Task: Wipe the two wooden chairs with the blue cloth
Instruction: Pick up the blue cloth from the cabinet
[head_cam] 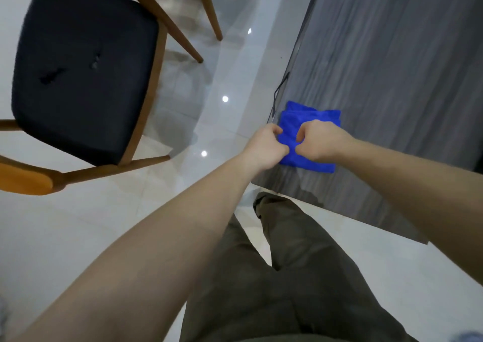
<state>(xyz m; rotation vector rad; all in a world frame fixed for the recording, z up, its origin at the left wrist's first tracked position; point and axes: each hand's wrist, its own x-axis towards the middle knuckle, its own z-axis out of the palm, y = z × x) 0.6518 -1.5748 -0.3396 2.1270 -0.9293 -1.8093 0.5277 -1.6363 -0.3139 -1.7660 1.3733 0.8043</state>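
Note:
A folded blue cloth (308, 122) lies at the near left corner of a grey wood-grain table (392, 67). My left hand (266, 145) grips the cloth's left edge with curled fingers. My right hand (320, 141) pinches the cloth just beside it, fingers curled into the fabric. A wooden chair (154, 85) with a black seat cushion (83, 72) stands to the left on the floor. The legs of a second wooden chair (211, 12) show behind it, its seat out of view.
The glossy white tile floor (222, 98) runs between the chair and the table. My legs in olive trousers (287, 276) stand close to the table's near edge. A dark metal bracket (279, 90) sits on the table's left edge.

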